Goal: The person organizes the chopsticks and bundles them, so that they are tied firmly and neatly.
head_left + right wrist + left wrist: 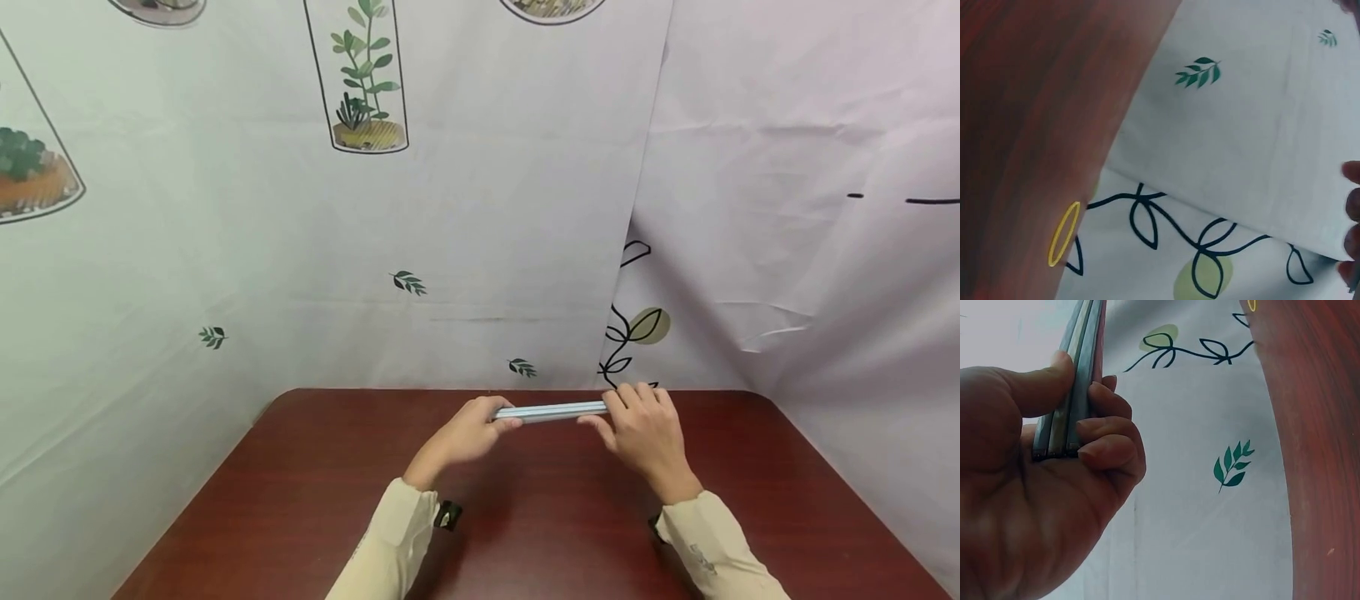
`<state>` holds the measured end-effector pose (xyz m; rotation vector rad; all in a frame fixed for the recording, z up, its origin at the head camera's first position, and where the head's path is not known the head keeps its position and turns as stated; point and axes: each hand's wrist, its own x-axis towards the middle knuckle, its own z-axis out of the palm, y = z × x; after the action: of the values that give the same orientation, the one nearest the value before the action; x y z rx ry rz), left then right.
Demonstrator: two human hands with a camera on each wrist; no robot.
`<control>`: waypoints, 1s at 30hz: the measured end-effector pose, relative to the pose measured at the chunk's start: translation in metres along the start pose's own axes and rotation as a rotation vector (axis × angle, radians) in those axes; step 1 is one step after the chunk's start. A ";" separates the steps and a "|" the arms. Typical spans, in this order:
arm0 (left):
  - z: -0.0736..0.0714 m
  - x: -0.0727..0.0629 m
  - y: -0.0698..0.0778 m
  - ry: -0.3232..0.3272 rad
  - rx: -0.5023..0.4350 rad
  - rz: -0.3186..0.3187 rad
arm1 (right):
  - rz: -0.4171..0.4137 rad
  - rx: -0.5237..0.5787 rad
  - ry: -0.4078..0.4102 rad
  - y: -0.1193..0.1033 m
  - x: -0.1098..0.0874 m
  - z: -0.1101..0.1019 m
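Observation:
A bundle of slim, straight grey-blue sticks (553, 412) is held up level between both hands, above the far part of the table. In the left wrist view the sticks (1067, 419) lie side by side with dark, square ends, and a reddish strip shows along one side. My left hand (471, 427) grips one end, thumb on one side and fingers curled round the other. The opposite end is in my right hand (647, 429), partly hidden by its fingers. Only fingertips (1352, 206) of that hand show at the right wrist view's edge.
The dark red-brown table (360, 467) meets a pale cloth backdrop (465, 225) printed with leaves and plant jars. A yellow loop (1064, 234) shows near the table's far edge; what it is made of, I cannot tell. Dark bands (447, 515) circle the wrists.

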<state>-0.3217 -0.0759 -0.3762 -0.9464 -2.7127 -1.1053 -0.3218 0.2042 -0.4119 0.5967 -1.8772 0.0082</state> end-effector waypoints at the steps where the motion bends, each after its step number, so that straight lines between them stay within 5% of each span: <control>1: 0.000 0.000 0.000 0.000 0.005 0.006 | -0.012 -0.002 0.038 0.001 0.000 0.001; 6: 0.001 0.000 0.005 -0.003 0.160 0.077 | -0.057 -0.021 0.248 0.004 0.004 0.005; 12: 0.003 -0.009 0.026 0.091 0.723 0.100 | -0.078 -0.048 0.370 0.001 0.012 -0.001; 16: 0.005 -0.010 0.050 0.172 0.943 0.106 | -0.059 -0.054 0.414 -0.001 0.022 -0.009; 22: 0.021 0.000 0.076 0.417 1.010 0.137 | -0.027 -0.052 0.462 0.000 0.043 -0.024; 25: 0.030 0.005 0.080 0.564 1.020 0.090 | -0.016 -0.047 0.459 0.002 0.047 -0.023; 30: 0.031 0.014 0.079 0.703 1.029 0.071 | 0.051 -0.051 0.425 -0.002 0.053 -0.021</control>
<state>-0.2839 -0.0049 -0.3465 -0.3549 -2.1194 0.0807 -0.3170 0.1876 -0.3577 0.4695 -1.4743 0.1121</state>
